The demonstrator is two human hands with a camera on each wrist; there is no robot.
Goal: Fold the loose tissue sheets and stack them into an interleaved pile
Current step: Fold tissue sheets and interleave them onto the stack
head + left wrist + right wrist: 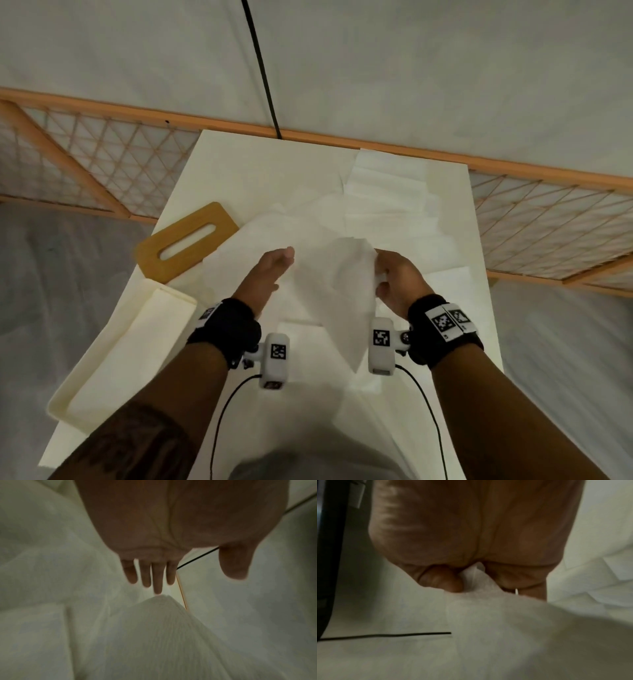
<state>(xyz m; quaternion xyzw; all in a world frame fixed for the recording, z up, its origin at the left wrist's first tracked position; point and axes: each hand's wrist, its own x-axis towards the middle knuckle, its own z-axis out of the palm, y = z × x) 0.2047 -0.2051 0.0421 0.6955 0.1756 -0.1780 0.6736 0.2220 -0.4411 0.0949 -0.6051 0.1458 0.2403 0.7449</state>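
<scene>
Both my hands hover over the table [479, 240]. My right hand [397, 281] pinches a tissue sheet [342, 291]; beside it, my left hand [270, 274] is flat, holding nothing.

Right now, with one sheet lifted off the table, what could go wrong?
1. Only the right hand pinches the raised tissue sheet; the left hand is open beside it, so the sheet may sag or crease crookedly.
2. A tight pinch could tear it.
3. Loose sheets lie close behind, and the hanging sheet could drag them askew.
</scene>
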